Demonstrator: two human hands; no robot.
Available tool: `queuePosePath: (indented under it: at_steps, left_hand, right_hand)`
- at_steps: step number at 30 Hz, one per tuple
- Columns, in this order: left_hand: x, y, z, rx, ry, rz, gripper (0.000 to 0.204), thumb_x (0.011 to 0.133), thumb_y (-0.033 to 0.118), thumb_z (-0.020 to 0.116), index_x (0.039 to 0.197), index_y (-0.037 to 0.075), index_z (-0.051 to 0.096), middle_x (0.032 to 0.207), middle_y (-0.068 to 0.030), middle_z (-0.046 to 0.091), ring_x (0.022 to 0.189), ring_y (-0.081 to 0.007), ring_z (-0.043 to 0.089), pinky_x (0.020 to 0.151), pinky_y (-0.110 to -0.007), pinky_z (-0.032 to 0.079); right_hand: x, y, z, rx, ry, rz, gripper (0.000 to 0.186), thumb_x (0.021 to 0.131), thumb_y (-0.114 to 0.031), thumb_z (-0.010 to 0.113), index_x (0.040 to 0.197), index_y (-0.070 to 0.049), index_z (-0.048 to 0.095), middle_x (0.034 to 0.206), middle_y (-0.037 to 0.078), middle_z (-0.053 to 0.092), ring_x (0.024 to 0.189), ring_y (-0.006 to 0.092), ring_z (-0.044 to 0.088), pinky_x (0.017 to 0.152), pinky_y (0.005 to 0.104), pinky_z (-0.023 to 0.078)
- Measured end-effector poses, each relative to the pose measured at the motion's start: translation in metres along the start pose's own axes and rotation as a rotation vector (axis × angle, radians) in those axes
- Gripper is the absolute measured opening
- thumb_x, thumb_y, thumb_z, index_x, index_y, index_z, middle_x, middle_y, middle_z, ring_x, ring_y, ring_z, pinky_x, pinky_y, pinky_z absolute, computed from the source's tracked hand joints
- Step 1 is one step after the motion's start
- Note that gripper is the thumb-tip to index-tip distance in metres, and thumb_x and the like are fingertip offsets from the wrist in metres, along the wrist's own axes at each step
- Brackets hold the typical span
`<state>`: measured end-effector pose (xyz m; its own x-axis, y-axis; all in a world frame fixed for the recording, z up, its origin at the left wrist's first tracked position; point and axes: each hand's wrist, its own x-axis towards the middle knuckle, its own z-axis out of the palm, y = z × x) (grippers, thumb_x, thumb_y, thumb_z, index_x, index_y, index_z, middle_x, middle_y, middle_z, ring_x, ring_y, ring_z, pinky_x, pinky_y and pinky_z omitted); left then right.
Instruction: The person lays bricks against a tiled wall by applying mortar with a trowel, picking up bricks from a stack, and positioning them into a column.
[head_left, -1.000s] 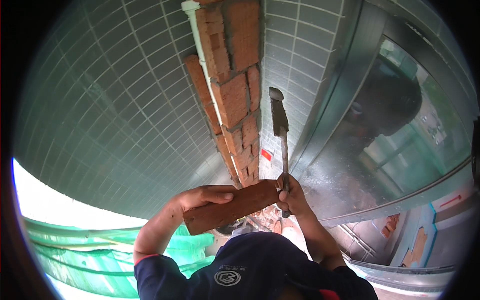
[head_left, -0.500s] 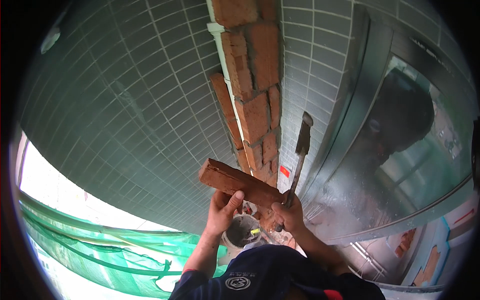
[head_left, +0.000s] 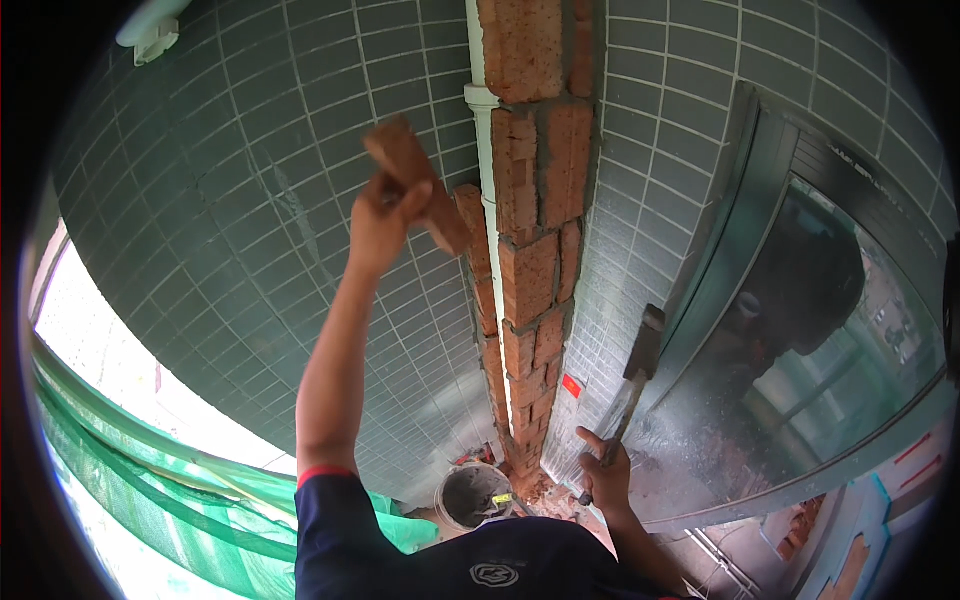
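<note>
My left hand [head_left: 374, 232] is raised at the far left of the brickwork, closed around a red brick [head_left: 405, 155]. The brick is tilted and slightly blurred, its lower end close to a narrow brick stack [head_left: 480, 262]. That stack stands left of a white pipe [head_left: 484, 120]. On the pipe's right rises a mortared brick column [head_left: 530, 270]. Lower right, my right hand [head_left: 608, 478] grips the handle of a bricklayer's trowel [head_left: 645, 345] with a narrow dark blade pointing up. My right index finger sticks out from the handle.
A bucket [head_left: 441, 500] of grey mortar stands below the brickwork, amid rubble [head_left: 540, 490]. Grey tiled walls [head_left: 330, 190] flank the column. A framed glass door [head_left: 790, 330] is at the right, and green netting [head_left: 200, 500] hangs at the lower left.
My left hand has carried the brick up and left, toward the narrow stack. My right hand has come away from the brick, moving down and right with the trowel.
</note>
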<state>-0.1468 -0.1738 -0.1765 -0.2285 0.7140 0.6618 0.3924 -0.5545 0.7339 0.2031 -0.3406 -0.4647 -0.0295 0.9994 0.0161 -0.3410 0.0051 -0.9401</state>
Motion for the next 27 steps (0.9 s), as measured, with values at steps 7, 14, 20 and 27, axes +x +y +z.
queuePosePath:
  at_steps: [7,14,20,27]
  left_hand:
    - [0.109,-0.029,0.027,0.299,0.027,0.054,0.052,0.078,0.027,0.075,0.107,-0.01,0.052,0.092,-0.0246,0.066,0.08,-0.0285,0.068,0.068,-0.034,0.053]
    - [0.125,-0.043,0.056,0.527,0.043,0.143,0.06,0.082,0.026,0.07,0.118,-0.011,0.04,0.097,-0.031,0.063,0.089,-0.0415,0.065,0.076,-0.042,0.053]
    - [0.13,-0.051,0.065,0.618,0.073,0.117,0.063,0.082,0.026,0.07,0.123,-0.008,0.036,0.106,-0.0344,0.058,0.097,-0.0466,0.059,0.082,-0.045,0.052]
    - [0.12,-0.051,0.069,0.654,0.193,0.281,0.056,0.08,0.02,0.073,0.122,-0.005,0.046,0.111,-0.0297,0.056,0.099,-0.0436,0.058,0.081,-0.045,0.052]
  right_hand:
    - [-0.018,0.003,-0.013,0.009,0.109,0.016,0.031,0.079,0.004,0.063,0.088,-0.007,0.035,0.116,0.022,0.062,0.038,0.0059,0.043,0.033,0.0214,0.033]
    - [-0.026,0.008,-0.014,-0.015,0.193,-0.009,0.031,0.077,0.004,0.063,0.088,-0.005,0.035,0.112,0.024,0.063,0.036,0.0078,0.044,0.032,0.023,0.033]
    - [-0.02,0.007,-0.004,-0.061,0.229,0.015,0.029,0.079,0.005,0.061,0.084,-0.008,0.035,0.109,0.025,0.064,0.034,0.0075,0.042,0.031,0.0232,0.031]
    - [-0.014,0.014,0.0,-0.016,0.192,0.049,0.032,0.077,0.003,0.065,0.087,-0.004,0.036,0.111,0.025,0.063,0.036,0.0086,0.045,0.032,0.0234,0.034]
